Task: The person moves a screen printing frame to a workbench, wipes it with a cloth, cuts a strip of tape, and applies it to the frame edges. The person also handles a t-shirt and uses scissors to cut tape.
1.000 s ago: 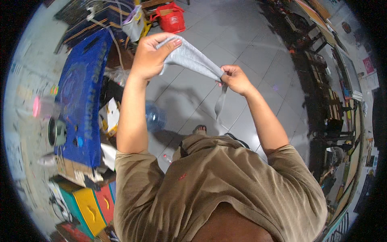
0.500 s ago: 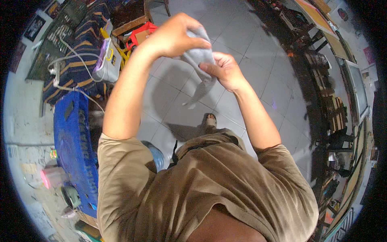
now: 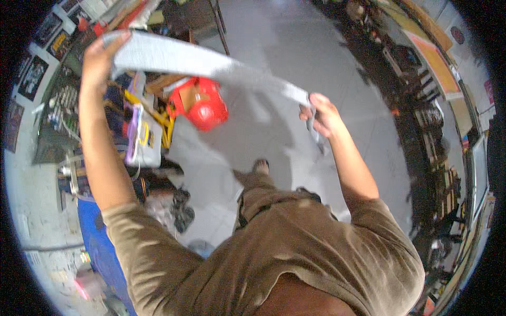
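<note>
A long strip of light grey cloth [image 3: 184, 57] is stretched in the air between my hands, sagging a little and narrowing toward the right. Its wide left end is pinched by my left hand [image 3: 99, 64], raised at the far left with the arm extended. My right hand [image 3: 322, 115], lower and to the right, is closed on the narrow end. A short tail of the cloth dangles below the right fingers. Some blur hides the cloth's exact folds and edges.
A red shiny bag-like item [image 3: 208, 110] sits below the cloth, beside a white tub with a purple edge [image 3: 147, 139] and yellow parts [image 3: 166, 124]. Crowded shelves [image 3: 437, 142] line the right. A blue cover [image 3: 100, 237] lies at lower left; grey tiles [image 3: 211, 152] form the floor.
My hands have moved apart, the left one far out to the left and the right one slightly right and down. The bunched cloth has opened into a long strip. The view has shifted left.
</note>
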### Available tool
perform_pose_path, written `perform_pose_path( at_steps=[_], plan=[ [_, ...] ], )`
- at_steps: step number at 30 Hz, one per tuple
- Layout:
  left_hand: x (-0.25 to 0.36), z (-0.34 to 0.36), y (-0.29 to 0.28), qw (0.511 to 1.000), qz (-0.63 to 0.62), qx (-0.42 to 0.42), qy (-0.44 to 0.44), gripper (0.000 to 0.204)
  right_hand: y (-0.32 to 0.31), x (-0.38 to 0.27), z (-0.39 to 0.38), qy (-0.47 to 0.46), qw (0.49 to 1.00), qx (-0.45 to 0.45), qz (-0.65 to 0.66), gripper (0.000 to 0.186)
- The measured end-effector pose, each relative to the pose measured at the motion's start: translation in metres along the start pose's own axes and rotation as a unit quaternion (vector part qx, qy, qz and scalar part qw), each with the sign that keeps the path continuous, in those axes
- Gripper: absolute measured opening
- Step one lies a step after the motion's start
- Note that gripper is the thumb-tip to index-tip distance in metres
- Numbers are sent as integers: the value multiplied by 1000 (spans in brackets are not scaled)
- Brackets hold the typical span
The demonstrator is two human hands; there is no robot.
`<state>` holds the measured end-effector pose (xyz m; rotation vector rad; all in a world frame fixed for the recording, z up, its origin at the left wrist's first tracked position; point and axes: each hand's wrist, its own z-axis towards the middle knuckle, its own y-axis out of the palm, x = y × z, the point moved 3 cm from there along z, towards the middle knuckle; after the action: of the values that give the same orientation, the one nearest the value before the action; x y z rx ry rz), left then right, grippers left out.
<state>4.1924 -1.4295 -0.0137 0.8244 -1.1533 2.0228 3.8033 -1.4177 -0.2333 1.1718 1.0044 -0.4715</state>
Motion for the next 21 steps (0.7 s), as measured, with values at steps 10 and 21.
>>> perform_pose_path(
  at_steps=[10,21],
  plan=[
    [-46,182,179,978,-13,-178,105,14,-117,22,196,88,874,137,-458,14],
    [-98,351,404,887,77,-420,178,20,-100,-65,463,-83,978,21,-191,17]
  ],
)
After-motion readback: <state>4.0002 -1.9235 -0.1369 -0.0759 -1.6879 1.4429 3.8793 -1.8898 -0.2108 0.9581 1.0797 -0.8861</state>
